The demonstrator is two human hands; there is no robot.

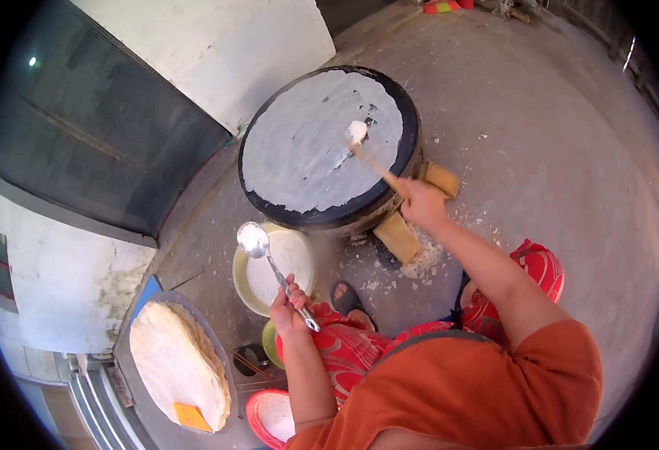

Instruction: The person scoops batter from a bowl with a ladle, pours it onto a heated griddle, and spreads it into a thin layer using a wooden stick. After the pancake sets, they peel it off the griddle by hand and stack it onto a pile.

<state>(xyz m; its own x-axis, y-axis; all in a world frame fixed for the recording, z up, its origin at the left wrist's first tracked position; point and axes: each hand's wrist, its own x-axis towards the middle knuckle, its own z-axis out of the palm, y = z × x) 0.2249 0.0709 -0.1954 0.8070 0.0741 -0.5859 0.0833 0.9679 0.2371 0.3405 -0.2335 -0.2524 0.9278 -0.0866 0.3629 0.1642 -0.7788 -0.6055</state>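
In the head view, my left hand [290,306] grips the handle of a metal ladle [254,240]. Its bowl is coated with white batter and hangs over a pale basin of batter [297,259]. My right hand [423,204] is wrapped round the wooden handle of a spreader [378,171]. A white clump of batter sits at the spreader's far end, against the right part of a round black griddle [412,127]. A thin layer of greyish-white batter [292,142] covers most of the griddle, with dark gaps near the spreader.
Yellow blocks [397,236] stand by the griddle's base, among scattered crumbs. At lower left, a stack of flat pancakes [172,352] lies on a round tray [221,337], with an orange card [192,417] on it. A red-rimmed basin [254,412] and chopsticks [251,362] are near my left arm.
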